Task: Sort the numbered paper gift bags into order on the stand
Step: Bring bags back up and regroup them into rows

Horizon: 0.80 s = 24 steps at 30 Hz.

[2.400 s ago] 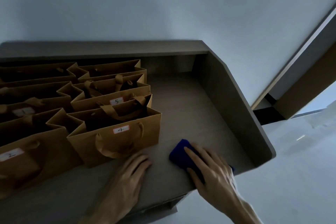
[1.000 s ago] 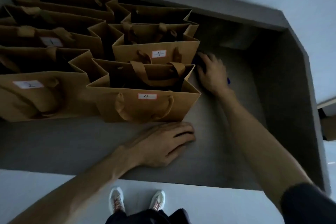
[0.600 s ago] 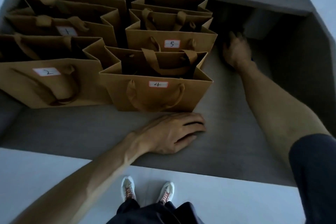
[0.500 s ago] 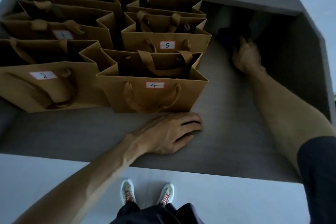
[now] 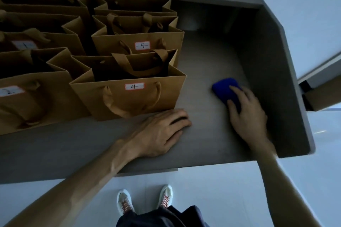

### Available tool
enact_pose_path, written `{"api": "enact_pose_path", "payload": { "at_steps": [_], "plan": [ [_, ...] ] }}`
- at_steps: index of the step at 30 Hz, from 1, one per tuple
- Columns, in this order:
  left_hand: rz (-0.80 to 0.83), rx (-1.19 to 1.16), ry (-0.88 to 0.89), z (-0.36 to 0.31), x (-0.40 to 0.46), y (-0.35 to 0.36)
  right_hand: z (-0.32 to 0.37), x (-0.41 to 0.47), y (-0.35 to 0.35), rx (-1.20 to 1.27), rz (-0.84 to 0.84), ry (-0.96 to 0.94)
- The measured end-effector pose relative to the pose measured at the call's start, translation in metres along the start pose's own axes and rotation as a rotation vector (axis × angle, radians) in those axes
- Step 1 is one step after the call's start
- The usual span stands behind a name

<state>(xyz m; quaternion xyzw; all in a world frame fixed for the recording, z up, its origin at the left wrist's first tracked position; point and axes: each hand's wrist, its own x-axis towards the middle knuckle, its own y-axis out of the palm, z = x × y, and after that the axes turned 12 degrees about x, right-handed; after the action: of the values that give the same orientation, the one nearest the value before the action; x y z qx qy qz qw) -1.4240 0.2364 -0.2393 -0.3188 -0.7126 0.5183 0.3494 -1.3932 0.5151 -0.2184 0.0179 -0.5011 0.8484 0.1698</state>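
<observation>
Several brown paper gift bags stand in two columns on the grey stand (image 5: 203, 72). Bag 4 (image 5: 132, 101) is at the front of the right column, with bag 5 (image 5: 140, 42) behind it. Bag 2 (image 5: 22, 105) fronts the left column, with bag 1 (image 5: 36, 42) behind. Unlabelled bags stand at the back. My left hand (image 5: 158, 132) rests flat on the stand just in front of bag 4. My right hand (image 5: 247, 114) presses straight fingers on a blue cloth pad (image 5: 225, 88) to the right of the bags.
The stand has a raised back wall and a slanted right side wall (image 5: 276, 79). White floor lies below, with my shoes (image 5: 145, 202) at the stand's front edge. A dark doorway edge (image 5: 317, 86) shows at the far right.
My right hand has pulled the blue pad from the stand's back corner toward the front right. My left hand has stayed in front of bag 4.
</observation>
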Motion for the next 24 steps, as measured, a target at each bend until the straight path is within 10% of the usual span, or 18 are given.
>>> {"api": "enact_pose_path", "payload": {
  "at_steps": [6,17,24],
  "plan": [
    [-0.003,-0.009,-0.003,0.002,0.000,0.002,0.007,-0.063,-0.008,0.025,-0.020,-0.069],
    [-0.024,-0.097,-0.016,-0.001,-0.001,0.000,0.006,0.108,0.025,-0.057,0.037,0.103],
    [-0.099,-0.135,-0.025,-0.004,-0.010,-0.005,0.007,0.019,0.016,0.012,0.066,-0.175]
  ]
}}
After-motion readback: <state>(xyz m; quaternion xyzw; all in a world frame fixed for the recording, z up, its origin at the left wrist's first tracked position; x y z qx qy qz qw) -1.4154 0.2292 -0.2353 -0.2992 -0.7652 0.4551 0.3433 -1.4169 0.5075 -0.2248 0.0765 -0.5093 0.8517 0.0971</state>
